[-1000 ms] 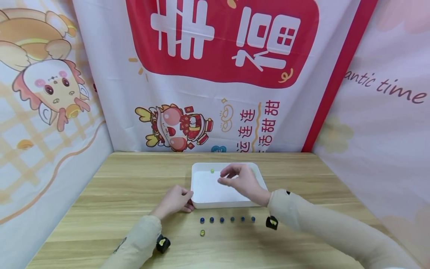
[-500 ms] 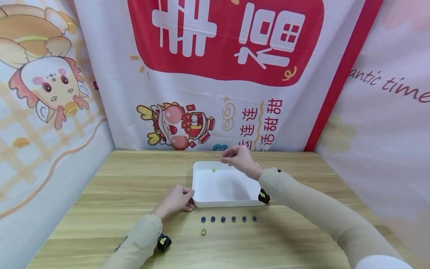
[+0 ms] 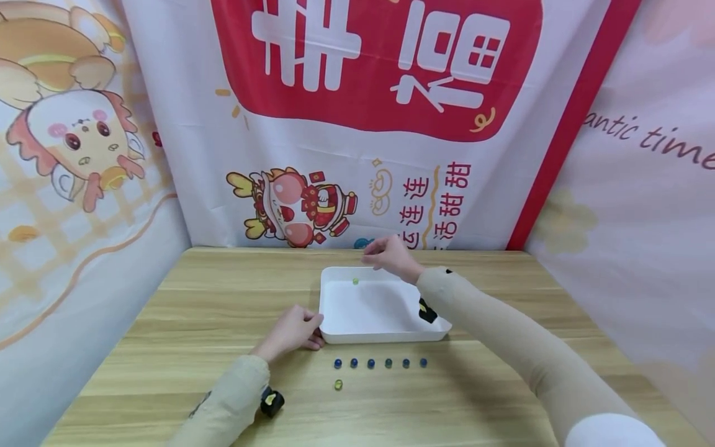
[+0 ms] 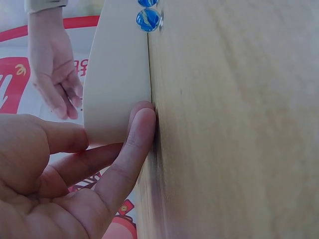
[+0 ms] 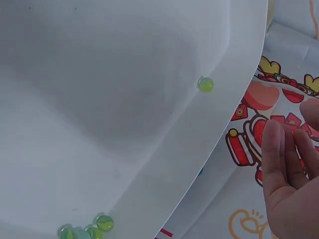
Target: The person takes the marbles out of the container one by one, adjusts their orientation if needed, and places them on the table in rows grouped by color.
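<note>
My left hand (image 3: 294,328) grips the front left corner of a white tray (image 3: 385,338); in the left wrist view the thumb touches its rim and the fingers lie against its wall. Just past the tray's far rim hovers my right hand (image 3: 391,256), its fingers loosely bent and nothing seen between them. A yellow-green marble (image 5: 205,84) lies inside against the far wall. Several more green marbles (image 5: 103,222) cluster farther along that wall in the right wrist view; the right arm hides them from the head view.
On the wooden table (image 3: 212,292), a row of blue marbles (image 3: 371,364) lies in front of the tray. Nearer still is a single yellow-green marble (image 3: 338,385). A printed cloth (image 3: 313,143) hangs behind the table's far edge.
My right hand has moved from over the tray's middle, away and upward, to beyond the far rim. My left hand stays at the tray corner. The marbles keep their places.
</note>
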Available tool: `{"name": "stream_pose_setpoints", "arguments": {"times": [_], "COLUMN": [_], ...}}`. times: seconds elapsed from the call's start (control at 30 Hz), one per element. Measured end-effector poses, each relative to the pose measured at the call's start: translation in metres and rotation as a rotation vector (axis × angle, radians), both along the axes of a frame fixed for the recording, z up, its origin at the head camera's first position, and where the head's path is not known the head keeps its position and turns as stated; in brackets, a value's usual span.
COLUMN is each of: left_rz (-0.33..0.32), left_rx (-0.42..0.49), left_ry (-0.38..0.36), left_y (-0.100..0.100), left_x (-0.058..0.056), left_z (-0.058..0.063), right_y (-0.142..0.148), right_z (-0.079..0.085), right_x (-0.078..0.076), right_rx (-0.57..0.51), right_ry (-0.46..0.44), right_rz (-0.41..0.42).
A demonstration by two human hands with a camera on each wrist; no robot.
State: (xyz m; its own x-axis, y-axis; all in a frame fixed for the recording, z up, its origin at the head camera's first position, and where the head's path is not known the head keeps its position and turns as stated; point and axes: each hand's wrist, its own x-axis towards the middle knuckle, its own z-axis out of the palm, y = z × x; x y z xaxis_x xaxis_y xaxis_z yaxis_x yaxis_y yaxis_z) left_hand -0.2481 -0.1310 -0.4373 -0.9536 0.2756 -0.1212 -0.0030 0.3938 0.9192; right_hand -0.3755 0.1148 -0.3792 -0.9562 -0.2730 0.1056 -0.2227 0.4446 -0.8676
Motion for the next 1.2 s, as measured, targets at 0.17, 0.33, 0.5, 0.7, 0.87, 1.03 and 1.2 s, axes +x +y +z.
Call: {"name": "stream_pose_setpoints", "arguments": {"times": [0.17, 0.33, 0.5, 0.7, 0.87, 1.03, 1.2], "left_rz": [0.01, 0.009, 0.016, 0.004, 0.006, 0.001, -0.01], "left_rx": [-0.013, -0.017, -0.015, -0.021, -0.022, -0.021, -0.019], "left_ry": [0.012, 0.011, 0.011, 0.006, 0.007, 0.012, 0.019], "left_y": [0.002, 0.002, 0.002, 0.002, 0.002, 0.002, 0.002], "left_x": [0.0, 0.0, -0.001, -0.002, -0.001, -0.001, 0.0], "left_z": [0.0, 0.0, -0.001, 0.0, -0.001, 0.0, 0.001], "right_y": [0.0, 0.001, 0.0, -0.003, -0.002, 0.002, 0.002], "right_z": [-0.014, -0.03, -0.033, -0.033, -0.033, -0.035, -0.042], "right_x": [-0.012, -0.021, -0.026, -0.027, -0.025, -0.026, -0.026], "right_rx": [0.02, 0.057, 0.109, 0.213, 0.242, 0.251, 0.275], "right_ry": [0.007, -0.014, 0.014, 0.072, 0.189, 0.154, 0.143], "right_rz": [0.04, 0.047, 0.077, 0.117, 0.092, 0.159, 0.194]}}
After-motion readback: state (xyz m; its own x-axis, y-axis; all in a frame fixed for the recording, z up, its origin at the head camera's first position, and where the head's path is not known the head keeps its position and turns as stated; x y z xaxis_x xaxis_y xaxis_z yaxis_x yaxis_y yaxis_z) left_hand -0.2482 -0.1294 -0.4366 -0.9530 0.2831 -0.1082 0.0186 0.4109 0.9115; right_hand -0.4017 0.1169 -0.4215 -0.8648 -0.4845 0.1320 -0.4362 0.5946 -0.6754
